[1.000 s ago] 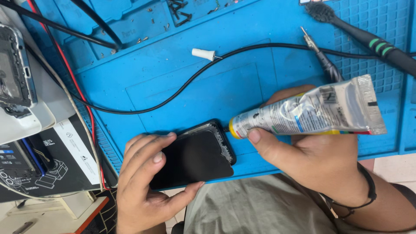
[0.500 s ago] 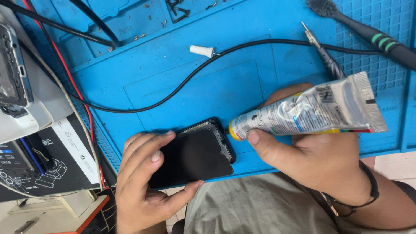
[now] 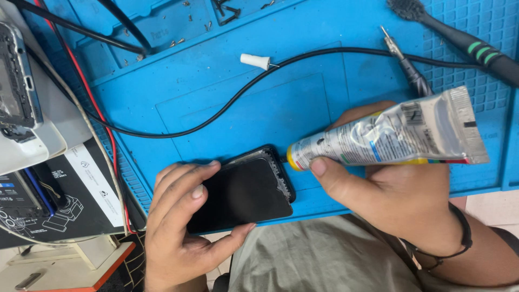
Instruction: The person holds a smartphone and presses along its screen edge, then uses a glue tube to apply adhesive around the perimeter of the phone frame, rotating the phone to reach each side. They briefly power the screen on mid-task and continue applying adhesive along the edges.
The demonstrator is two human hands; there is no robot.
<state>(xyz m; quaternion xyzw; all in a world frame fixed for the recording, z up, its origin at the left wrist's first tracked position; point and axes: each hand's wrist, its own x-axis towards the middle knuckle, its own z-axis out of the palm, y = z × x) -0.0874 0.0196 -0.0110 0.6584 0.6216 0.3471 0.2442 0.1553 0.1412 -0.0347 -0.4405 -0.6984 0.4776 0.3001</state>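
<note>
Clutter sits at the far left edge: an opened phone frame (image 3: 19, 81) lies on a white block, and below it there is a dark printed box (image 3: 51, 200). A red wire (image 3: 100, 116) and a black cable (image 3: 227, 103) run across the blue work mat (image 3: 216, 92), which covers most of the table.

The left hand (image 3: 181, 227) holds the smartphone (image 3: 243, 189) at the near edge of the mat. The fingers (image 3: 178, 181) lie together over the left part of the dark screen and the thumb presses the lower edge, so the hand is clamped on the phone. The phone is tilted, with its upper right corner pointing to the tube.

Above it, in the middle of the mat, lies a small white cap (image 3: 255, 60) with a thin pin, apart from everything else.

The right hand (image 3: 394, 200) grips a silver glue tube (image 3: 389, 135), the thumb (image 3: 330, 176) on the near side and the other fingers wrapped behind it. The yellow nozzle end of the tube is just beside the phone's right upper corner; whether it touches I cannot tell. A black band goes around this wrist.

Behind the tube stands a metal-tipped tool (image 3: 405, 67), and at the far right corner lies a black brush with green rings (image 3: 459, 38)
</note>
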